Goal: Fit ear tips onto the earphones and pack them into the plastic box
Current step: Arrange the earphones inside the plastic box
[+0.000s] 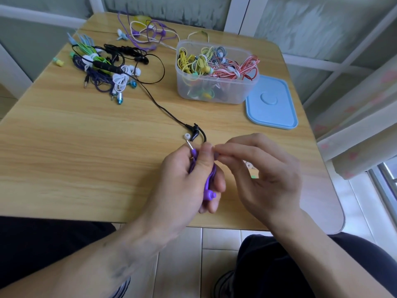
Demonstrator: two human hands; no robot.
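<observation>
the purple earphones (209,181) sit bundled in the left hand (189,179), gripped, long axis running up toward the plug (190,145). the right hand (257,168) pinches at their top end. the plastic box (217,91) lies well ahead, slightly right.

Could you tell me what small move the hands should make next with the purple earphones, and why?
Probably press the tip on: the left hand grips the purple earphones, and the right hand pinches at their upper end beside the left thumb; what it pinches is hidden.
</observation>
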